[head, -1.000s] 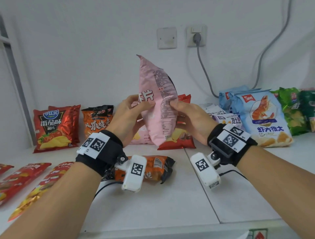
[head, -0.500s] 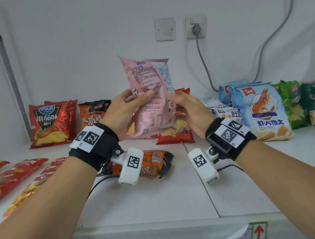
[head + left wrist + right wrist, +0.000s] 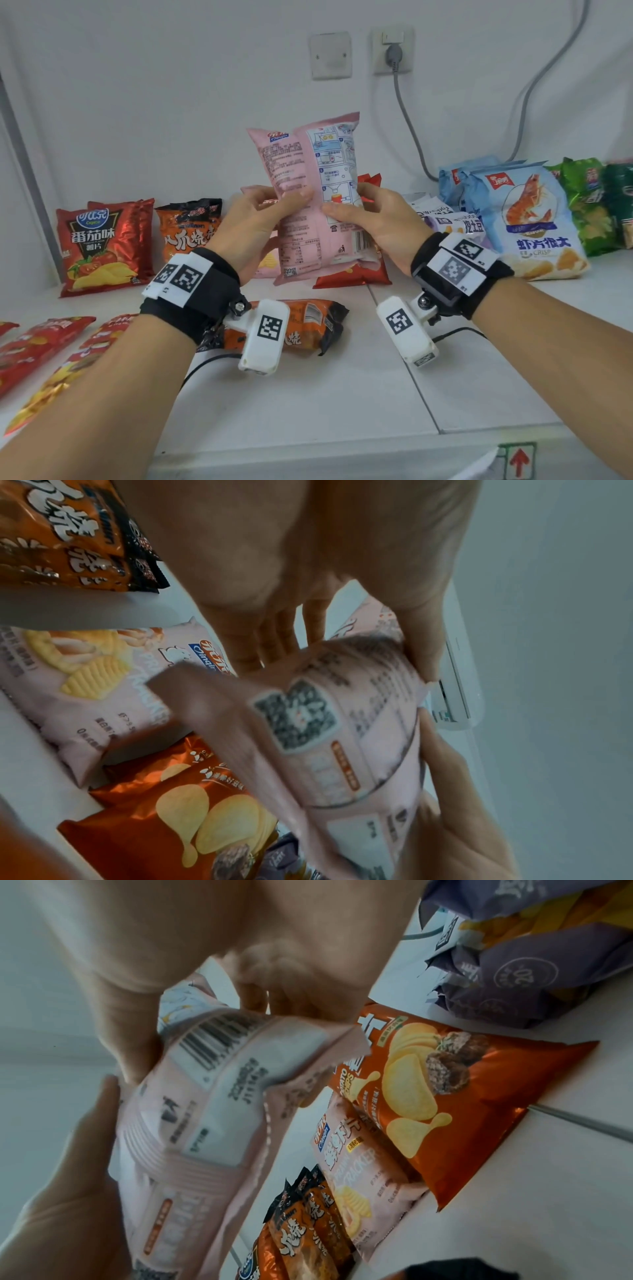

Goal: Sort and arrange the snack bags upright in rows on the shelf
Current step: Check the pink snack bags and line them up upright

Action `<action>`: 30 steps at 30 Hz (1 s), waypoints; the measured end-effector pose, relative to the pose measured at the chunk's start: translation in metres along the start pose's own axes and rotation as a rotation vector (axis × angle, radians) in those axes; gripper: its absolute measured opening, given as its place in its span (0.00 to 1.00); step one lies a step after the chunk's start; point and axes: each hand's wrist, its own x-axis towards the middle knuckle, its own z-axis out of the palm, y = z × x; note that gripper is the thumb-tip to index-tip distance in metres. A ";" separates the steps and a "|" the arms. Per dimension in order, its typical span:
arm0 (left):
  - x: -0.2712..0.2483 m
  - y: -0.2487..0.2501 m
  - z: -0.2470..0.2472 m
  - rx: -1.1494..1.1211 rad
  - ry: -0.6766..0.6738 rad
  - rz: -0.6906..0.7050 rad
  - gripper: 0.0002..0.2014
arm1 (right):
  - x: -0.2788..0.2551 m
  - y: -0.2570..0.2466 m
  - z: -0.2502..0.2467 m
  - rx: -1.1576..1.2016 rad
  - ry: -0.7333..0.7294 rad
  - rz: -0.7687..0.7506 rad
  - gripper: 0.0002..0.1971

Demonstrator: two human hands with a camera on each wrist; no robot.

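Observation:
I hold a pink snack bag (image 3: 308, 192) upright above the white shelf (image 3: 342, 394), its printed back facing me. My left hand (image 3: 267, 216) grips its left side, thumb on the back panel, and my right hand (image 3: 363, 212) grips the right side the same way. In the left wrist view the pink bag (image 3: 342, 723) fills the middle, blurred, with fingers behind it. The right wrist view shows the pink bag's (image 3: 212, 1096) barcode end. A second pink bag (image 3: 359, 1177) and a red chip bag (image 3: 462, 1096) stand against the wall behind it.
At the back left stand a red tomato chip bag (image 3: 102, 246) and orange bags (image 3: 185, 229). Another orange bag (image 3: 301, 329) lies flat under my left wrist. Red bags (image 3: 37, 346) lie at the left edge. Purple (image 3: 455, 226), blue shrimp (image 3: 527, 219) and green bags (image 3: 589, 202) crowd the right.
The pink bag has turned in my hands from edge-on to its back panel facing me, and it now stands straighter. Both hands kept their hold on its sides.

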 end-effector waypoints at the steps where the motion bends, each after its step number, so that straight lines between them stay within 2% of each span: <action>1: 0.000 0.000 -0.001 0.006 0.004 0.007 0.33 | 0.000 0.000 -0.001 -0.008 0.006 0.000 0.39; 4: 0.002 -0.002 -0.004 0.016 -0.002 0.037 0.17 | 0.001 0.000 -0.004 0.029 0.006 0.009 0.38; 6: 0.003 -0.002 -0.006 -0.012 0.012 0.057 0.11 | 0.000 -0.003 -0.005 0.111 -0.030 0.031 0.35; 10: 0.004 0.000 -0.006 -0.062 0.023 0.088 0.19 | -0.002 -0.006 -0.004 0.175 -0.086 0.029 0.30; 14: 0.003 0.000 -0.003 -0.090 0.056 0.074 0.28 | -0.001 -0.004 -0.003 0.129 0.017 0.002 0.25; 18: 0.002 -0.003 0.001 0.021 0.062 0.032 0.43 | -0.001 -0.002 -0.002 0.005 0.084 -0.017 0.24; 20: 0.001 -0.004 0.001 0.049 0.073 0.030 0.42 | -0.003 -0.003 -0.001 -0.040 0.085 -0.017 0.25; 22: 0.001 -0.005 0.000 0.028 0.076 0.041 0.36 | -0.003 -0.005 0.000 -0.018 0.071 -0.011 0.26; 26: 0.004 -0.003 -0.005 -0.055 0.074 0.070 0.23 | -0.003 -0.011 -0.001 0.202 -0.030 0.091 0.32; 30: 0.004 -0.001 -0.004 -0.128 0.020 0.070 0.20 | -0.004 -0.009 -0.002 0.316 -0.113 0.133 0.30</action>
